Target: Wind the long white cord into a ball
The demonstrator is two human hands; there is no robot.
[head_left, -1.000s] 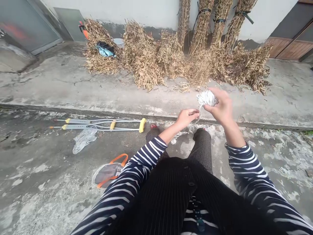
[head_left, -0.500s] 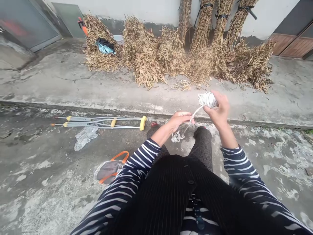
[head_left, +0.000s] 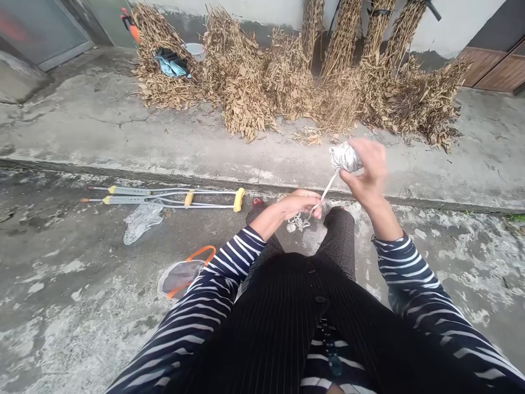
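In my right hand (head_left: 368,168) is a wound bundle of white cord (head_left: 343,157), gripped between thumb and fingers at its right side. A white strand (head_left: 329,187) runs down and left from the bundle to my left hand (head_left: 301,203), whose fingers are closed on it. Below my left hand, a loose tangle of the same cord (head_left: 298,222) lies or hangs between my legs; which of these I cannot tell. The fingers of my right hand are slightly blurred.
Crutches (head_left: 197,198) with yellow pads lie at the left, beside a clear plastic bag (head_left: 141,221). Nearer me is a bag with orange handles (head_left: 180,276). A low concrete step (head_left: 205,153) crosses in front, with dried plant bundles (head_left: 246,98) against the wall.
My right hand and the cord bundle have shifted slightly up, and the fingers have moved around the bundle. The view has tilted a little.
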